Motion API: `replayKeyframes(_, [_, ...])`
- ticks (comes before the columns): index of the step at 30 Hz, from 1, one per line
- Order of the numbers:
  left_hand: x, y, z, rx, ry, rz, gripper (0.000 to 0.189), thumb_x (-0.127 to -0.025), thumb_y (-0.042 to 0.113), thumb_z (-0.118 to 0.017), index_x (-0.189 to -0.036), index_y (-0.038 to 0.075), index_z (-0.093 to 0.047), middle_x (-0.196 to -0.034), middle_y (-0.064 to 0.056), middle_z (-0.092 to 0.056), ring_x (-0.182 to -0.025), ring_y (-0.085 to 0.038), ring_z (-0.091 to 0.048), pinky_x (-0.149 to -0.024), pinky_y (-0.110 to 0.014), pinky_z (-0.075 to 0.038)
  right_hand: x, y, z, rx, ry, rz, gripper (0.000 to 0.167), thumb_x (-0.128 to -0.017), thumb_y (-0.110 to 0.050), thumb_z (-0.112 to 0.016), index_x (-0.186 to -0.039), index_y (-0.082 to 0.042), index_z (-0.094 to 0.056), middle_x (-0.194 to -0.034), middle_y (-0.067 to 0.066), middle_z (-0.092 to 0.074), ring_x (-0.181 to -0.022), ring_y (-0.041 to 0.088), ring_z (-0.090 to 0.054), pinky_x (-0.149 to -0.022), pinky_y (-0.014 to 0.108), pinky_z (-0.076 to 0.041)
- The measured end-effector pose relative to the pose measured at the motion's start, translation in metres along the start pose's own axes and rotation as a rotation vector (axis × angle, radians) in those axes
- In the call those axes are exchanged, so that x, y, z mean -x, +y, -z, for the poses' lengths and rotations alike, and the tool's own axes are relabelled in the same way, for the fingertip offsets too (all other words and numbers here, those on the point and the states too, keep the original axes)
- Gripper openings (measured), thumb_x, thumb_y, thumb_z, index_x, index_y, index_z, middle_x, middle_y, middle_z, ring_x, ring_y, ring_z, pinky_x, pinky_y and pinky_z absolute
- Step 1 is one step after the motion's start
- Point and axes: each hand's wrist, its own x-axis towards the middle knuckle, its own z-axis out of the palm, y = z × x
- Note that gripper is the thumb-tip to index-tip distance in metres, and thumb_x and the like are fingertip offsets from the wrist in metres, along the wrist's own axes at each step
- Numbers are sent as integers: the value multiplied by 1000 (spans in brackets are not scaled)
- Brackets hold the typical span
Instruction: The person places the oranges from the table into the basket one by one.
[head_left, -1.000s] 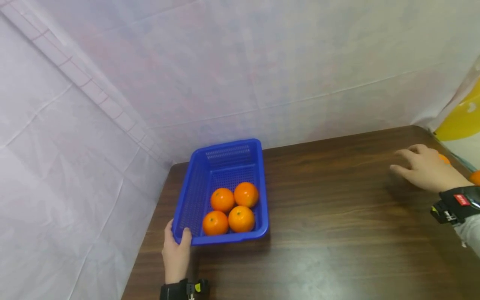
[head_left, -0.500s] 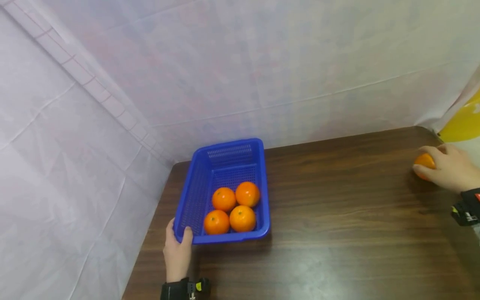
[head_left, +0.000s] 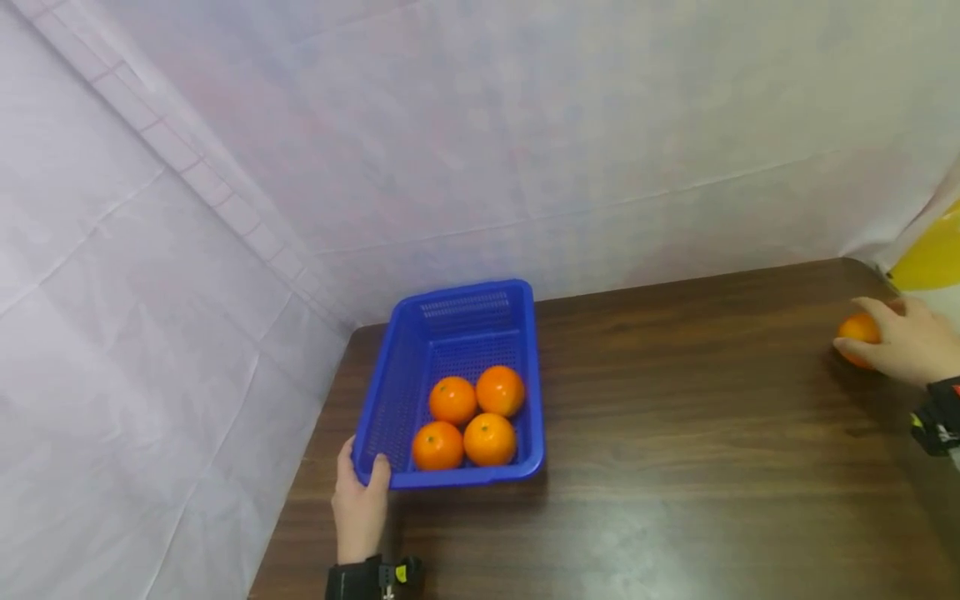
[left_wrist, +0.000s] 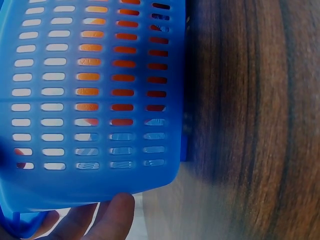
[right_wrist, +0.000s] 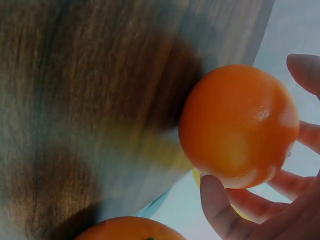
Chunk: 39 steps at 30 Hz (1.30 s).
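Basket (head_left: 468, 477): blue plastic, slotted walls, oblong, long axis running near to far; near left corner gripped by left hand (head_left: 362, 508), thumb over rim. Inside, at near end: four glossy oranges (head_left: 490, 439). Held orange (right_wrist: 237, 125): smooth, round, without long axis, stem end hidden; clasped by right hand (head_left: 911, 343) at right end of wood-grained table (head_left: 675, 400), contact with it unclear.
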Motion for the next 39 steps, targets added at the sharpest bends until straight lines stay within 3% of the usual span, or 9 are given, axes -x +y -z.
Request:
replayKeyframes(3, [-1, 1, -1, 6, -9, 4, 65, -100, 32, -54, -157, 12, -29, -150, -28, -48, -133, -45, -52, -108, -63, -42, -2, 6, -3, -1, 6, 1, 65, -100, -39, -55, -134, 12, -34, -121, 57, -31, -104, 73, -37, -77, 77, -38])
replayKeyframes(7, [0, 3, 0, 5, -13, 15, 66, -101, 33, -53, -158, 12, -28, -151, -28, -46, -133, -46, -51, -108, -64, -42, -5, 10, -10, -8, -38, -35, 75, -100, -48, -54, -141, 11, -29, -120, 59, -27, -99, 77, -37, -71, 74, -42])
replayKeyframes(15, [1, 2, 0, -2, -18, 28, 66, -101, 32, -52, -158, 11, -26, -152, -29, -44, -134, -46, -50, -109, -63, -40, -3, 11, -24, -23, -35, -103, 92, -99, -60, -50, -152, 8, -17, -125, 58, -23, -109, 72, -28, -81, 78, -37])
replayKeyframes(22, [1, 1, -2, 5, -1, 10, 65, -101, 31, -53, -157, 11, -29, -150, -28, -47, -132, -46, -52, -108, -63, -42, -4, 12, -27, -45, -10, -94, 86, -97, -52, -59, -144, 10, -23, -127, 57, -23, -111, 71, -26, -81, 77, -37])
replayKeyframes(29, [0, 1, -1, 11, -2, 15, 65, -101, 32, -53, -158, 12, -27, -152, -28, -46, -134, -46, -51, -109, -64, -40, -3, 11, -27, -55, 7, -105, 77, -97, -45, -63, -137, 10, -26, -125, 57, -22, -104, 73, -31, -69, 70, -39])
replayKeyframes(39, [1, 0, -2, 19, 9, -4, 63, -101, 30, -54, -156, 11, -30, -148, -28, -49, -130, -45, -54, -107, -63, -42, 0, 9, -28, -63, 41, -109, 72, -94, -38, -67, -133, 9, -29, -122, 55, -25, -101, 72, -34, -69, 70, -38])
